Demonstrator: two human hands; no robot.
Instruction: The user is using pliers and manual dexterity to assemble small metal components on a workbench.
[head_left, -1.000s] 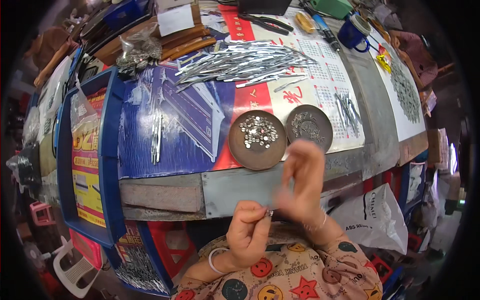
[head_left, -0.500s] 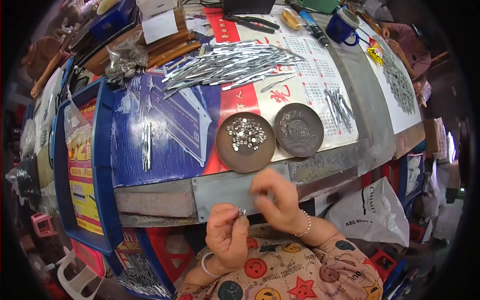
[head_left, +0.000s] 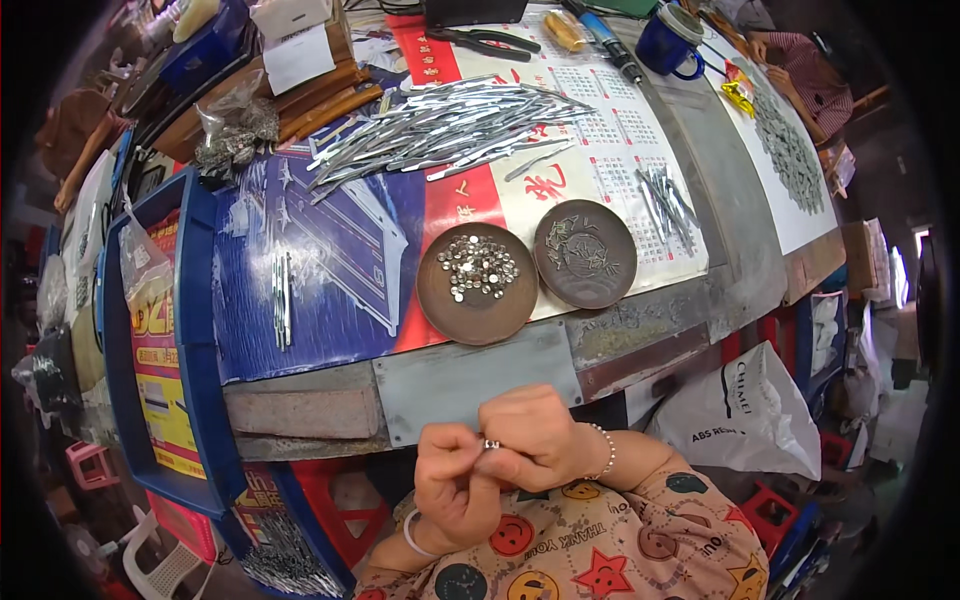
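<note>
A small shiny metal piece (head_left: 491, 445) shows between the fingertips of both hands, near the table's front edge; its exact kind is too small to tell. My left hand (head_left: 455, 485) pinches it between thumb and forefinger. From the other side my right hand (head_left: 538, 440), fingers curled, meets it and seems to grip it as well. Just beyond lies a brown round dish (head_left: 440, 312) with many small silvery round discs (head_left: 480, 266). A second brown dish (head_left: 618, 285) touches its right side and contains thin wire-like pins (head_left: 580, 245).
Long metal strips (head_left: 440, 125) are heaped on the calendar sheet, with smaller groups left (head_left: 283, 300) and right (head_left: 665, 205). A blue tray (head_left: 202, 340) stands left. Pliers (head_left: 485, 40), a blue mug (head_left: 670, 45) and a blue tool (head_left: 612, 48) lie far back. A white sack (head_left: 745, 415) is at right.
My right hand has come down and left to join the left hand at the small metal piece. The whole view has shifted slightly.
</note>
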